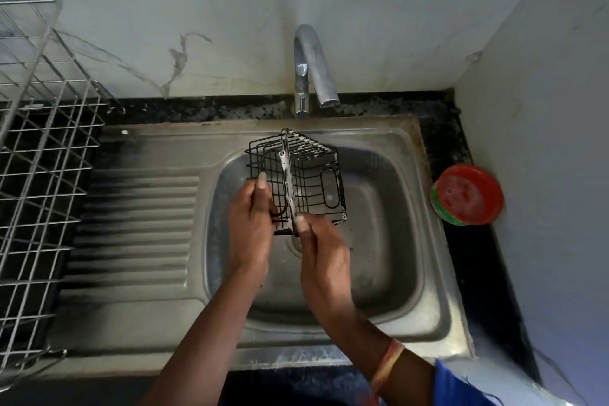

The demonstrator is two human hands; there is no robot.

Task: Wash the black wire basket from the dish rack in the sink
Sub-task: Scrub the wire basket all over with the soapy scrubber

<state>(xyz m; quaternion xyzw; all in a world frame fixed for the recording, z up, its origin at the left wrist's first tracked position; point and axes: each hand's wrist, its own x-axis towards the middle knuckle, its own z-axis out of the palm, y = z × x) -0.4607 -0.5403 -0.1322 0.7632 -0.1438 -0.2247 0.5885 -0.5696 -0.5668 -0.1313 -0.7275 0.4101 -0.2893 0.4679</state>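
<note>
Position of item: the black wire basket (298, 175) is out of the dish rack (43, 148) and held tilted in the air over the sink (425, 241) basin, at about twelve o'clock from the drain. It touches neither the basin floor nor the tap (311, 69), which stands just beyond it at twelve o'clock.

Grip, left hand (250, 217): fingers are curled round the basket's near left edge with the thumb laid up along the wires, a firm holding grip.

Grip, right hand (324, 260): the thumb meets the basket's near bottom corner beside a pale metal strip. The hand is blurred, so it cannot be told whether it clasps the wire or only rubs it. No sponge or brush can be made out.

Condition: whitish patches lie along several wires and the strip. They may be suds or worn coating. No stream of water shows at the spout.

Surroundings: the rack stands at nine o'clock of the sink. A round red-and-green tub (468, 196) sits on the dark tabletop (461, 257) at three o'clock.

Progress, as judged: fetching is done and washing appears under way. Rinsing, if those are suds, is left.
</note>
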